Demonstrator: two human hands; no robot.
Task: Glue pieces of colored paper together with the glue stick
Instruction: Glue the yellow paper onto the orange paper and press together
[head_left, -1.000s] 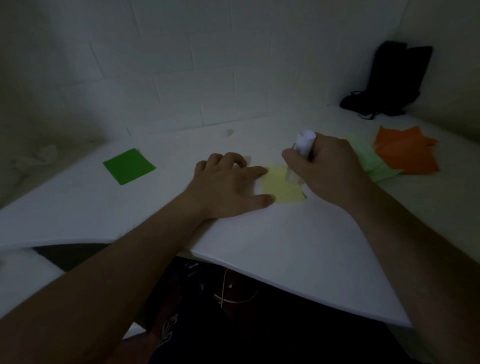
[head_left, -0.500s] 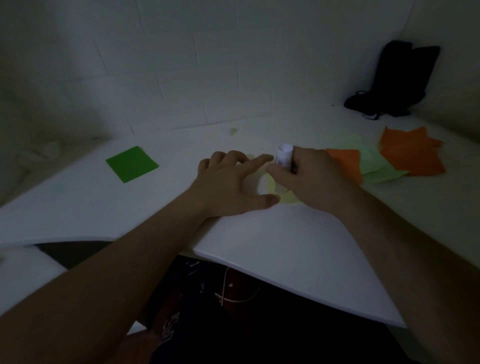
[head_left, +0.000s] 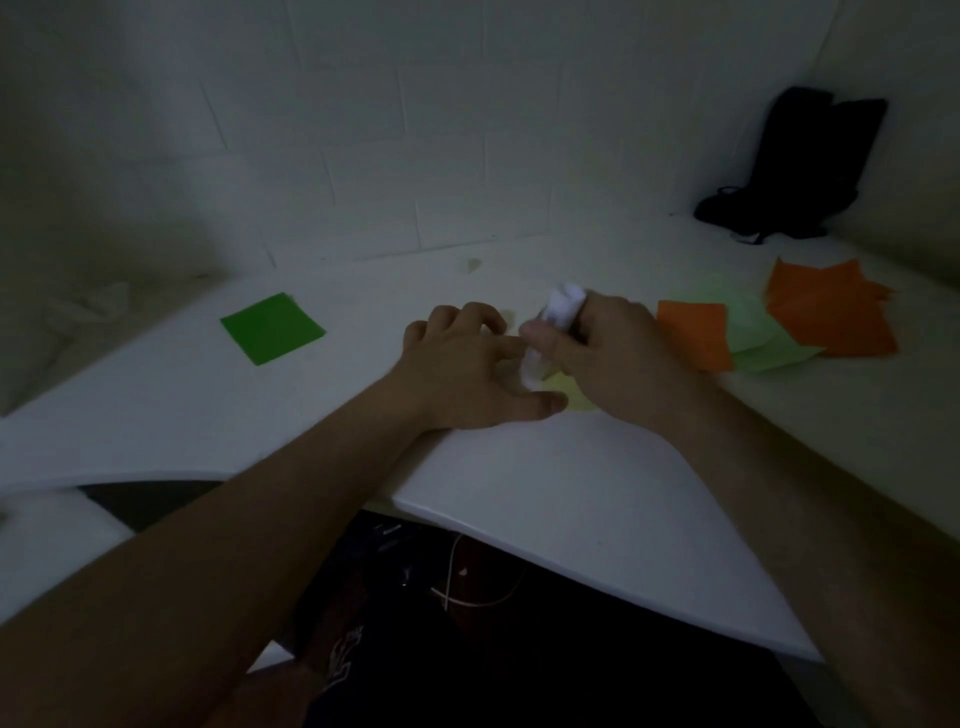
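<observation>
Right hand (head_left: 618, 358) grips blurred glue stick (head_left: 556, 317) | left hand (head_left: 467, 374) flat | yellow paper (head_left: 571, 395) mostly hidden

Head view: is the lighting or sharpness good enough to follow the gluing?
Head view: dim and underexposed, walls grey; the glue stick in the right hand is smeared by motion blur; the yellow paper is mostly hidden under both hands; wide-angle lens bends the table edge.

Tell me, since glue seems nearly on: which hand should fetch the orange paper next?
Probably the left hand: the right hand grips the glue stick, though the orange paper lies beside it.
</observation>
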